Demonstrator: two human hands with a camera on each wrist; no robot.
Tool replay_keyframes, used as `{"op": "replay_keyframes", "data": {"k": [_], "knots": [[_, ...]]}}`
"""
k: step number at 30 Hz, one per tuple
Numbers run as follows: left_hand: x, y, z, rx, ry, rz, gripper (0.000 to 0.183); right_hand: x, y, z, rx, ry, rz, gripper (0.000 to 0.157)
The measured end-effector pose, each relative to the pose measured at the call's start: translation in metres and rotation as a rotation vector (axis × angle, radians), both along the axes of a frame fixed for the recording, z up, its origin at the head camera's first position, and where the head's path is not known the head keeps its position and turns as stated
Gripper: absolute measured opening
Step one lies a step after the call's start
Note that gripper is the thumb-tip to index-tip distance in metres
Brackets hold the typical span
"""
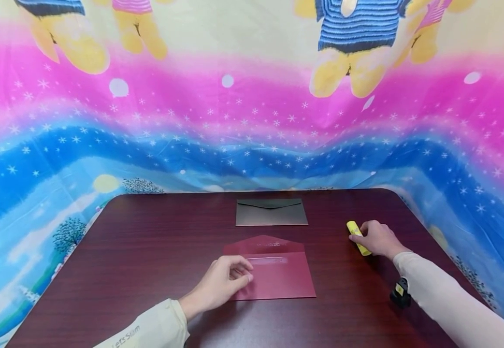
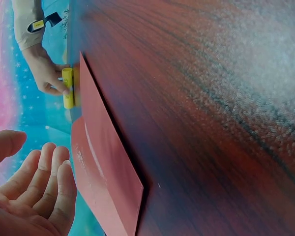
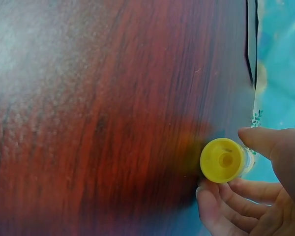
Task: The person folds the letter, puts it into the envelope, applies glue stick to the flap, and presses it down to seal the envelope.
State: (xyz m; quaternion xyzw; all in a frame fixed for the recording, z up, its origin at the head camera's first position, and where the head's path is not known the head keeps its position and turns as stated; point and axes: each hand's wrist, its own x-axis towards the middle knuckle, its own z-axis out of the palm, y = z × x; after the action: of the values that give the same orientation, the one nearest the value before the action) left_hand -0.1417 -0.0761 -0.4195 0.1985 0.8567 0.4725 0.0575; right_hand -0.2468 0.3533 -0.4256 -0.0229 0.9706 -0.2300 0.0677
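Note:
A dark red envelope (image 1: 278, 280) lies on the table with its pointed flap (image 1: 264, 245) unfolded away from me. Shiny, wet-looking marks show on the flap and along the upper body. Over the envelope's left part is my left hand (image 1: 223, 282), its fingers loosely bent and nothing between them; the left wrist view shows this hand (image 2: 37, 189) apart from the paper. Off to the right, my right hand (image 1: 380, 238) holds a yellow glue stick (image 1: 358, 238) between thumb and fingers, at the tabletop. The right wrist view shows the round end of the glue stick (image 3: 222, 160).
A grey-brown envelope (image 1: 271, 213), its flap folded down, lies behind the red one near the table's back edge. The dark wood table (image 1: 147, 251) has rounded back corners. A colourful printed cloth (image 1: 252, 111) hangs close behind it and along both sides.

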Motion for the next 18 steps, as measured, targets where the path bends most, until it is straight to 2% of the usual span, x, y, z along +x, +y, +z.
{"op": "replay_keyframes", "data": {"k": [5, 12, 18], "knots": [[0.0001, 0.0007, 0.0012, 0.001, -0.004, 0.001, 0.017, -0.0008, 0.0005, 0.0019, 0.012, 0.0, -0.002, 0.04], [-0.0033, -0.0014, 0.0037, 0.006, 0.009, 0.02, 0.015, -0.0021, 0.0017, 0.0077, 0.058, -0.009, -0.039, 0.057], [-0.0076, -0.0052, 0.0034, -0.011, 0.021, 0.052, 0.014, -0.0029, 0.0008, 0.0085, 0.093, 0.059, -0.067, 0.057]]}}
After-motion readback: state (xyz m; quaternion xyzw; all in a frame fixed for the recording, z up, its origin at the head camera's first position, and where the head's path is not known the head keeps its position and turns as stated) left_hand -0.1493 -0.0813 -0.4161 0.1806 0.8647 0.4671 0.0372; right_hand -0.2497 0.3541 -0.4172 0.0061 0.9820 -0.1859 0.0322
